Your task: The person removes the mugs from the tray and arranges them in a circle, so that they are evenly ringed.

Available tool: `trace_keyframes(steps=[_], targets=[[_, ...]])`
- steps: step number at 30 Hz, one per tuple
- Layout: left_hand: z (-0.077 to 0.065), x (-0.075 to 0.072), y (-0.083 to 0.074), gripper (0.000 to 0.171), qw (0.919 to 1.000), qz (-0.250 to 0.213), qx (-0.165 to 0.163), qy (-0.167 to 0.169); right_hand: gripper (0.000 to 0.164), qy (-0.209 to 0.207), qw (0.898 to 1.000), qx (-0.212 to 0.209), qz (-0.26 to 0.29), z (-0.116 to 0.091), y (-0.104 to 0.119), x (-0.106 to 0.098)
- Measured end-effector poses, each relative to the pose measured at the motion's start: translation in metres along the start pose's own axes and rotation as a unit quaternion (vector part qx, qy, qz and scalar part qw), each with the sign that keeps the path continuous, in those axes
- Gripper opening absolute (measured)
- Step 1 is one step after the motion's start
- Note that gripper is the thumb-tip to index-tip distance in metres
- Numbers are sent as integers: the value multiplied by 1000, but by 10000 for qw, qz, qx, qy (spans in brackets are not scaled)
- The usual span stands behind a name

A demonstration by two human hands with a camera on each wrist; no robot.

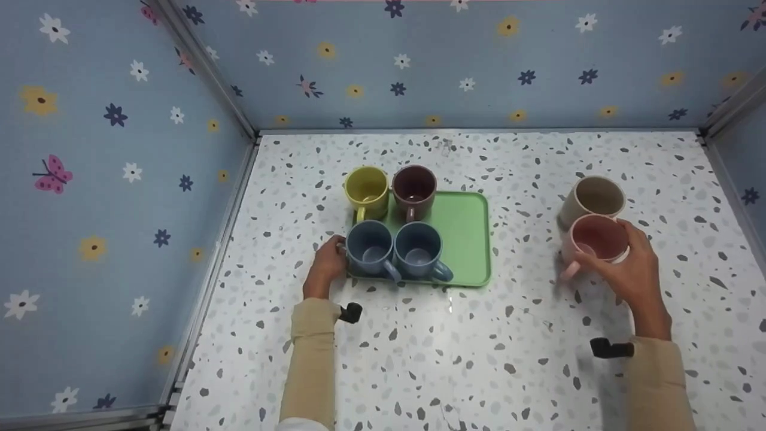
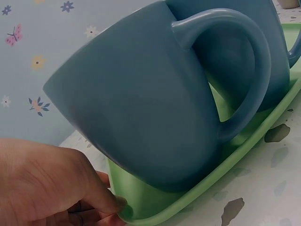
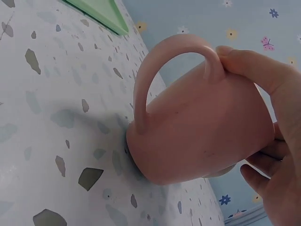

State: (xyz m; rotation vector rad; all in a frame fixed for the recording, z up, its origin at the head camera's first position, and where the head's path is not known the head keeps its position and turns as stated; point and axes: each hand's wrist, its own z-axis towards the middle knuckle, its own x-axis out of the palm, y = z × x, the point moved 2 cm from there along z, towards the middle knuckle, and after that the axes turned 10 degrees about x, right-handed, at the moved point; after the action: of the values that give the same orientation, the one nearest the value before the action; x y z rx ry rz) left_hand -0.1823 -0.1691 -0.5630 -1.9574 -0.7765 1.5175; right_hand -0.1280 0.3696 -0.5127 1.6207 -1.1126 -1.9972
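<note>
**Pink mug held by right hand; tray corner pinched by left**

We find the smooth pink mug with a loop handle (image 1: 595, 236) at right of the head frame, just below the round beige mug (image 1: 598, 194). The bare right hand (image 1: 640, 278) is clamped on its upper wall, thumb by the handle's top, fingers round the far side. We cannot tell whether the base touches the white speckled table (image 1: 514, 371).

In our judgement, good practice is to lift straight up, mouth level, clear of the beige mug, with the handle swung away from neighbours.

The right forearm rises from the lower right, the hand angled up and left. The left forearm rises from lower left of centre; the left hand (image 1: 328, 261) pinches the shallow green rectangular tray (image 1: 470, 239) at its near-left corner.
</note>
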Motion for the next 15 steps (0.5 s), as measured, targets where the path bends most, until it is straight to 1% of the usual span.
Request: trace_keyframes(steps=[7,15], targets=[[1,0,2,37,9998,-147,-135,71,93,49,9992,389,99,-2,-8,-4],[2,0,3,37,9999,-112,-120,55,98,43,9956,916,178,-4,-13,-7]])
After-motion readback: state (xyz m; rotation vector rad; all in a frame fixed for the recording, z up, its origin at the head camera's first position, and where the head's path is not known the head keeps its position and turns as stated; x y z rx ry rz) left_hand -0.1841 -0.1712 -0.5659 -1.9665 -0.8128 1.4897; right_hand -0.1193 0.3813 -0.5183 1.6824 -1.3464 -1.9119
